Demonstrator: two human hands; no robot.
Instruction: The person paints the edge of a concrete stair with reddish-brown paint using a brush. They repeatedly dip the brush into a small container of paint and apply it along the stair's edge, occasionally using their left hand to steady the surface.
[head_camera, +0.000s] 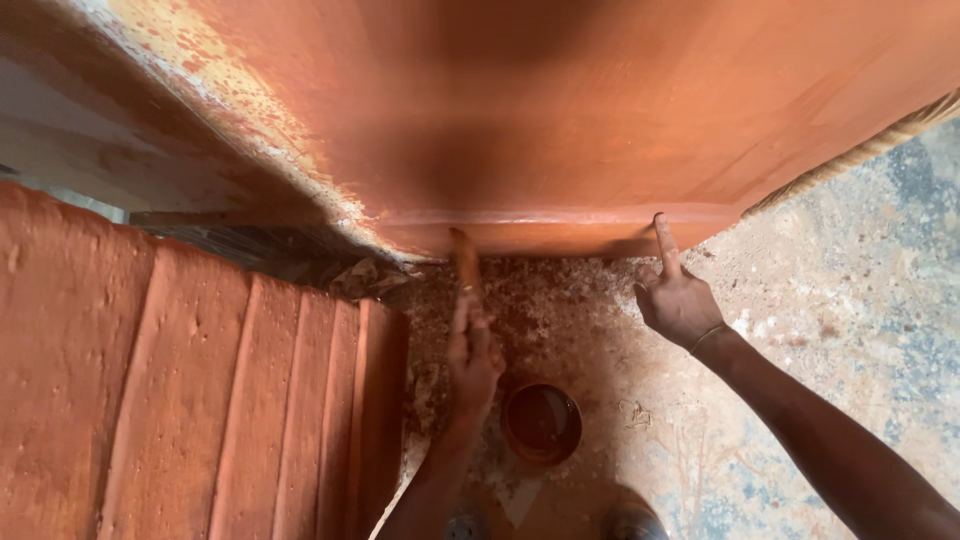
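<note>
My left hand (472, 352) grips a paint-coated brush (465, 262), whose tip touches the bottom edge of a large surface painted reddish-brown (560, 110). My right hand (677, 298) is raised to the right of the brush, its index finger extended and pressed against that same lower edge, the other fingers curled; a thin bangle circles the wrist. Just below my left hand a small round tin of reddish-brown paint (541, 422) sits on the floor.
A ribbed reddish-brown panel (200, 400) fills the lower left. The concrete floor (820, 330) is speckled with paint drips near the painted edge. A thick rope (860, 150) runs along the surface's right border. Crumpled paper scraps (375, 275) lie by the wall base.
</note>
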